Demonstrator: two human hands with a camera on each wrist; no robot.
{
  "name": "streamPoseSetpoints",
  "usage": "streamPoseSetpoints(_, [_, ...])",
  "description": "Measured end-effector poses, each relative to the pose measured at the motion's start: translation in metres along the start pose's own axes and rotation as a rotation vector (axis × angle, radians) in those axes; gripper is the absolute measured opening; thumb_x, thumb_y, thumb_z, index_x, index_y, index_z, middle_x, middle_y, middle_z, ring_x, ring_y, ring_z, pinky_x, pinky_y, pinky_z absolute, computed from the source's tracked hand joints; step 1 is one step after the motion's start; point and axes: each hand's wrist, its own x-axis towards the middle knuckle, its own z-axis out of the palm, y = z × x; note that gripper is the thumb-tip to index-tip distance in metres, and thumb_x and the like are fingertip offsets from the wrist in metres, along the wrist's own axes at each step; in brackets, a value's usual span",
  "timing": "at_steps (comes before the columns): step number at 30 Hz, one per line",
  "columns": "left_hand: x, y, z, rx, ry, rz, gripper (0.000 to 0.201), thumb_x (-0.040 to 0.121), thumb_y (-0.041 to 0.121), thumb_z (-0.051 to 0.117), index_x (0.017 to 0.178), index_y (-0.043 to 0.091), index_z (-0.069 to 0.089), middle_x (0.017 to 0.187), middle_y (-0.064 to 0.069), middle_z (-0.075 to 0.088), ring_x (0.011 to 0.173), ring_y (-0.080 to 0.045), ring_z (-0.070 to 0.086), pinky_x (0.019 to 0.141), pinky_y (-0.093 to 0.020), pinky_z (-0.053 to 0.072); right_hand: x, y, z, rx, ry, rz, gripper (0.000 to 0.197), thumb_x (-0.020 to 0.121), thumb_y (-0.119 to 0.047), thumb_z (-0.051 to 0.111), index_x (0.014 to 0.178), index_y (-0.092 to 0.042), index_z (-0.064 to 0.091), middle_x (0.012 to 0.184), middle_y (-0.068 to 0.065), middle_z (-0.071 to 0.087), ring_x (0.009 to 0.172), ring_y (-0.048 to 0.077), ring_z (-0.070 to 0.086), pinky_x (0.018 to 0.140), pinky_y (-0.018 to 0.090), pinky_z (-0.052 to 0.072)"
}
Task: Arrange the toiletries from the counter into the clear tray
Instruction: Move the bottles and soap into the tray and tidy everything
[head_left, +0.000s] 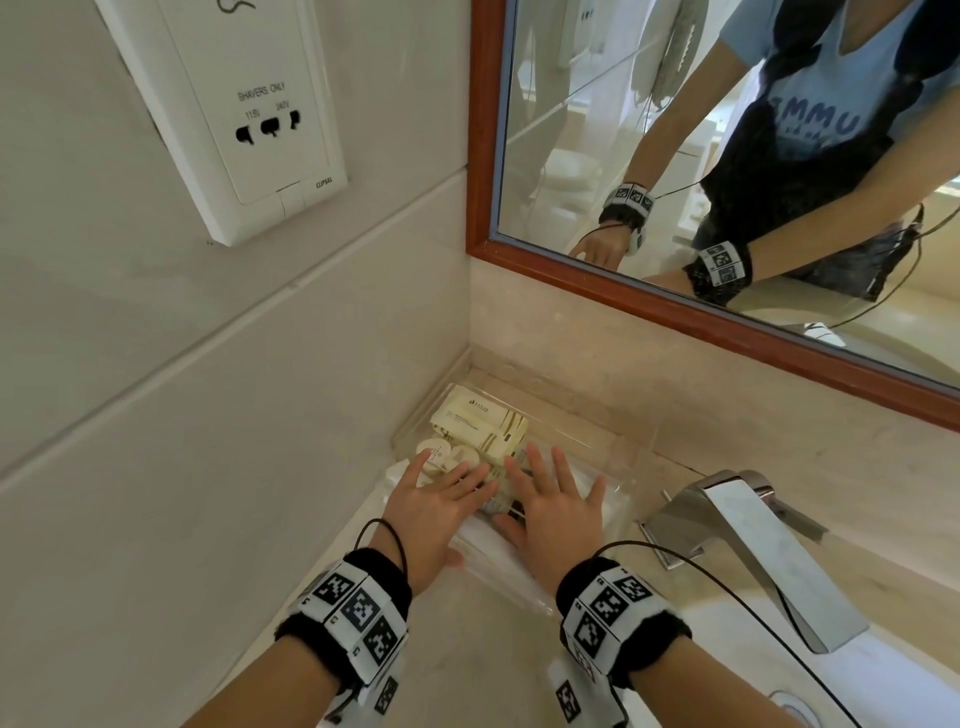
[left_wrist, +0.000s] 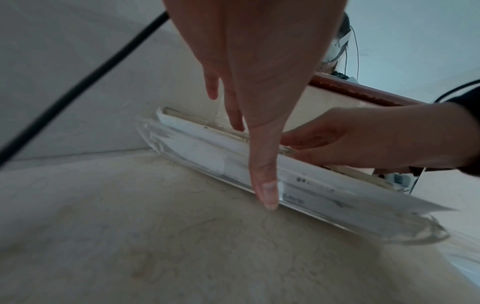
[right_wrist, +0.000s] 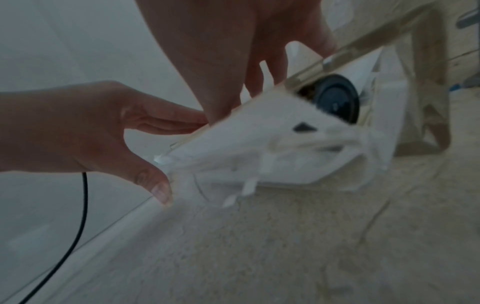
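Note:
A clear tray (head_left: 621, 493) sits on the marble counter in the corner by the wall. At its far end lie cream boxes (head_left: 483, 421) and round white caps (head_left: 441, 454); white packets (head_left: 498, 551) fill its near side. My left hand (head_left: 441, 493) and right hand (head_left: 556, 493) lie side by side over the tray, fingers straight and spread on the contents. In the left wrist view my left hand's (left_wrist: 249, 102) thumb points down against the tray's (left_wrist: 426, 232) front wall, and the right hand (left_wrist: 350, 139) rests on the packets (left_wrist: 197, 144). A dark round cap (right_wrist: 335, 100) shows behind the packets (right_wrist: 259, 144).
A chrome faucet (head_left: 753, 535) stands just right of the tray, with the sink basin (head_left: 883, 686) below it. A wood-framed mirror (head_left: 675, 306) runs along the back wall. A shaver socket (head_left: 249, 119) is on the tiled left wall. Bare counter (head_left: 467, 649) lies near me.

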Motion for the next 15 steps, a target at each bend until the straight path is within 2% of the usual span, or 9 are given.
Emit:
streamPoseSetpoints(2, [-0.001,0.000,0.001,-0.001,0.014,0.002,0.098,0.030,0.053,0.088,0.121,0.029,0.061,0.127,0.009,0.063,0.112,-0.006,0.063,0.102,-0.050,0.037,-0.002,0.004,-0.001,0.030,-0.026,-0.047,0.079,0.066,-0.068,0.060,0.131,-0.024,0.055,0.143,0.009,0.050,0.131,0.036,0.046,0.087,0.074,0.039])
streamPoseSetpoints(3, [0.000,0.000,0.004,-0.005,0.008,0.008,0.098,0.026,0.053,0.089,0.118,0.029,0.064,0.123,0.009,0.066,0.109,-0.006,0.065,0.099,-0.049,0.040,-0.003,0.006,0.000,0.044,-0.068,-0.050,0.087,0.072,-0.073,0.037,0.145,-0.024,0.033,0.157,0.008,0.024,0.144,0.035,0.022,0.101,0.073,0.024])
streamPoseSetpoints(4, [-0.001,-0.002,0.006,-0.024,0.010,0.014,0.098,0.025,0.053,0.089,0.117,0.029,0.064,0.122,0.009,0.067,0.108,-0.006,0.066,0.098,-0.049,0.041,-0.006,0.009,0.001,0.056,-0.120,-0.063,0.099,0.068,-0.078,0.017,0.150,-0.023,0.012,0.161,0.005,-0.001,0.148,0.031,-0.001,0.109,0.069,0.009])
streamPoseSetpoints(5, [0.000,-0.004,0.007,-0.030,0.025,0.023,0.099,0.022,0.055,0.088,0.115,0.029,0.066,0.119,0.010,0.068,0.105,-0.005,0.067,0.096,-0.048,0.043,-0.011,0.012,0.002,0.063,-0.168,-0.067,0.106,0.065,-0.081,0.014,0.151,-0.022,-0.003,0.159,0.003,-0.018,0.146,0.028,-0.016,0.111,0.066,-0.001])
streamPoseSetpoints(7, [0.001,-0.005,0.008,-0.009,0.045,0.027,0.100,0.013,0.056,0.087,0.108,0.031,0.069,0.112,0.011,0.072,0.098,-0.003,0.069,0.093,-0.046,0.045,-0.021,0.012,0.001,0.019,-0.221,-0.089,0.114,0.070,-0.079,0.038,0.148,-0.017,-0.018,0.151,0.004,-0.034,0.142,0.027,-0.029,0.111,0.064,-0.009])
streamPoseSetpoints(9, [0.000,-0.004,0.010,-0.001,0.043,0.031,0.101,0.015,0.055,0.087,0.111,0.031,0.068,0.115,0.011,0.070,0.101,-0.003,0.068,0.102,-0.049,0.035,-0.027,0.010,0.001,-0.016,-0.223,-0.102,0.123,0.072,-0.068,0.057,0.142,-0.013,-0.027,0.144,0.006,-0.041,0.137,0.027,-0.035,0.110,0.065,-0.010])
streamPoseSetpoints(11, [0.002,-0.003,0.001,-0.007,0.042,0.039,0.100,0.027,0.053,0.089,0.120,0.030,0.062,0.125,0.009,0.065,0.111,-0.004,0.064,0.114,-0.050,0.021,-0.027,0.008,0.001,-0.041,-0.210,-0.096,0.123,0.073,-0.061,0.062,0.135,-0.010,-0.032,0.139,0.006,-0.043,0.132,0.026,-0.038,0.109,0.066,-0.009])
streamPoseSetpoints(13, [0.005,-0.002,-0.002,0.014,0.038,0.030,0.093,0.052,0.047,0.085,0.135,0.030,0.047,0.143,0.009,0.048,0.128,-0.004,0.049,0.117,-0.043,0.000,-0.025,0.005,-0.001,-0.038,-0.214,-0.095,0.120,0.076,-0.056,0.063,0.138,-0.010,-0.030,0.141,0.006,-0.042,0.135,0.027,-0.036,0.110,0.066,-0.007])
streamPoseSetpoints(15, [0.006,-0.002,0.002,0.002,0.081,0.023,0.091,0.040,0.049,0.089,0.123,0.029,0.060,0.130,0.009,0.061,0.115,-0.002,0.060,0.116,-0.040,0.003,-0.025,0.006,-0.004,-0.039,-0.225,-0.096,0.111,0.081,-0.048,0.061,0.146,-0.012,-0.021,0.152,0.008,-0.033,0.142,0.031,-0.027,0.111,0.065,-0.002])
